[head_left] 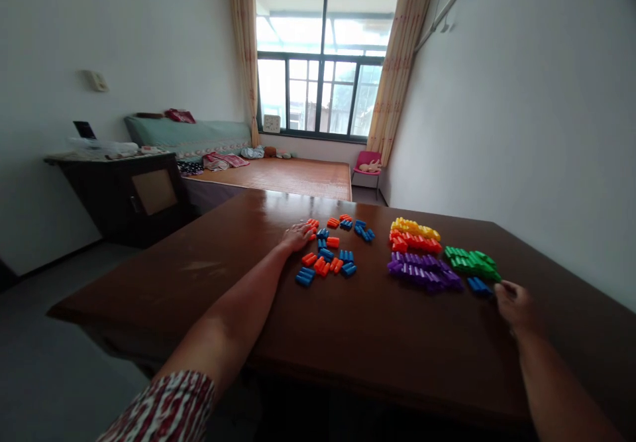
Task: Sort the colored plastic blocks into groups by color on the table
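My left hand (297, 236) reaches across the table, its fingers stretched out over orange ribbed plastic pieces (312, 224) at the left of a loose cluster. Blue pieces (305, 276) and more orange pieces (322, 267) lie scattered beside it. On the right, my right hand (515, 301) has thumb and fingers pinched together at the end of a row of green pieces (472, 262). Whatever is between its fingertips is too small to make out. A few blue pieces (479, 286) lie just left of that hand.
Rows of yellow (416, 228), orange-red (415, 242) and purple pieces (425, 272) sit right of centre on the brown table (348, 336). Beyond stand a bed (293, 175), a pink chair (368, 162) and, at left, a dark cabinet (119, 190).
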`<state>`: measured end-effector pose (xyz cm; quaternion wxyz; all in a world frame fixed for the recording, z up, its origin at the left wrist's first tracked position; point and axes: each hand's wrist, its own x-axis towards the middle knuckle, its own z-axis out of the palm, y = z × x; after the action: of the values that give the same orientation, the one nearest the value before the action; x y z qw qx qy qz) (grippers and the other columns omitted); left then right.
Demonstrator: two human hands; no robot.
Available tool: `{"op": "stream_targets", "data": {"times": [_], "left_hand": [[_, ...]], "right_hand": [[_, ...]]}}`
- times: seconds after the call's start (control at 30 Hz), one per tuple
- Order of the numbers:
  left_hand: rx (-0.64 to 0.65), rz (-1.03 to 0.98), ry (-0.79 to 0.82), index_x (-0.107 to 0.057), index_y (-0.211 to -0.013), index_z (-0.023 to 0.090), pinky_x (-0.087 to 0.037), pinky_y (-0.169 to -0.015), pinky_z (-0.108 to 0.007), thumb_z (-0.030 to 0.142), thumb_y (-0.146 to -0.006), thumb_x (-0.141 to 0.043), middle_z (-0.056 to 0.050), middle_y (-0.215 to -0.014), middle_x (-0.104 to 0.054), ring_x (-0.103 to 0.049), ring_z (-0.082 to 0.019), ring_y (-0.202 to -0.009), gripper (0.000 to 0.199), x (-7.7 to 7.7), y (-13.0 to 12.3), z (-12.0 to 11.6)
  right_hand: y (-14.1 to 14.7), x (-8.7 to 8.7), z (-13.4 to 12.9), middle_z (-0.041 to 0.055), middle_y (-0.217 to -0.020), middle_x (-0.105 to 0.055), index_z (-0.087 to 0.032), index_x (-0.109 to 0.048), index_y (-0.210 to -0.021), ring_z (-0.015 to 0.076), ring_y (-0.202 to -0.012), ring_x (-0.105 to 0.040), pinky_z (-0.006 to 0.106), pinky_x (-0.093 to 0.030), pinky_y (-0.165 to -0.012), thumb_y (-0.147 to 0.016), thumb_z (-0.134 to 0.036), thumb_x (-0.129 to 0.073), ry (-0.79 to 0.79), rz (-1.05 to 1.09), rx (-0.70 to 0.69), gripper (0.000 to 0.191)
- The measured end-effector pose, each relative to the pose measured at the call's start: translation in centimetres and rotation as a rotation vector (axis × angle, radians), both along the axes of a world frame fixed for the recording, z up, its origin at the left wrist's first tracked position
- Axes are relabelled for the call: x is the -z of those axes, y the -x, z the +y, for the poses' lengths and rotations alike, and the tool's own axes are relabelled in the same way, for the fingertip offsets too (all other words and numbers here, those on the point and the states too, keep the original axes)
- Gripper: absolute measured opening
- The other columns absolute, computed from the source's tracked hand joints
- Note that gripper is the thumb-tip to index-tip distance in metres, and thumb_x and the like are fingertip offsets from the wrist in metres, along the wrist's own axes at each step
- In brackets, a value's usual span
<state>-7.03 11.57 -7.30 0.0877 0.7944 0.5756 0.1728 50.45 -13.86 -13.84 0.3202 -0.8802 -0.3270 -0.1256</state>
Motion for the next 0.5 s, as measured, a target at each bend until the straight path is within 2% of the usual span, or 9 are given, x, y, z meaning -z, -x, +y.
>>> {"op": "stream_targets", "data": {"times": [0.07,0.13,0.23,0.33,0.5], "left_hand": [[0.19,0.009,-0.009,-0.052,-0.138,0.031,-0.028,-0.116,-0.036,0.048,-0.095,-0.041,0.0,-0.149,-0.048,-0.04,-0.02,-0.139,0.048,0.8,-0.2,0.2],[0.341,-0.026,-0.033,-0.053,-0.138,0.027,-0.029,-0.116,-0.034,0.044,-0.093,-0.045,-0.003,-0.146,-0.051,-0.042,-0.02,-0.137,0.049,1.3,-0.5,0.3],[0.46,-0.15,-0.062,-0.062,-0.129,0.023,-0.035,-0.112,-0.032,0.036,-0.09,-0.048,-0.006,-0.137,-0.06,-0.052,-0.02,-0.129,0.044,1.7,-1.5,0.2],[0.488,-0.263,-0.04,-0.066,-0.124,0.022,-0.043,-0.105,-0.031,0.038,-0.089,-0.051,-0.005,-0.127,-0.067,-0.06,-0.021,-0.118,0.042,1.5,-2.4,-0.5],[0.343,-0.341,-0.01,-0.067,-0.12,0.019,-0.048,-0.098,-0.029,0.042,-0.093,-0.045,-0.005,-0.113,-0.073,-0.066,-0.02,-0.106,0.042,0.2,-2.4,-1.6]], "right_hand": [[0.0,-0.3,0.0,0.0186,-0.099,-0.071,-0.022,-0.064,-0.115,0.0334,-0.092,-0.067,0.043,-0.051,-0.075,-0.082,-0.051,-0.042,-0.001,0.1,-0.028,0.05],[0.3,-0.8,-0.2,0.0192,-0.102,-0.07,-0.021,-0.065,-0.114,0.0359,-0.093,-0.066,0.046,-0.051,-0.078,-0.081,-0.051,-0.042,0.015,0.145,-0.033,0.05],[0.6,-1.4,-0.4,0.018,-0.097,-0.07,-0.02,-0.066,-0.111,0.0365,-0.091,-0.066,0.048,-0.05,-0.078,-0.078,-0.05,-0.044,0.015,0.145,-0.052,0.05],[0.5,-1.3,-0.6,0.0165,-0.095,-0.07,-0.02,-0.067,-0.108,0.0354,-0.09,-0.066,0.048,-0.051,-0.077,-0.077,-0.049,-0.045,-0.028,0.131,-0.075,0.048],[0.3,-0.8,-0.8,0.0181,-0.099,-0.071,-0.022,-0.067,-0.107,0.0346,-0.093,-0.067,0.047,-0.051,-0.078,-0.076,-0.049,-0.047,-0.04,0.151,-0.086,0.045]]}}
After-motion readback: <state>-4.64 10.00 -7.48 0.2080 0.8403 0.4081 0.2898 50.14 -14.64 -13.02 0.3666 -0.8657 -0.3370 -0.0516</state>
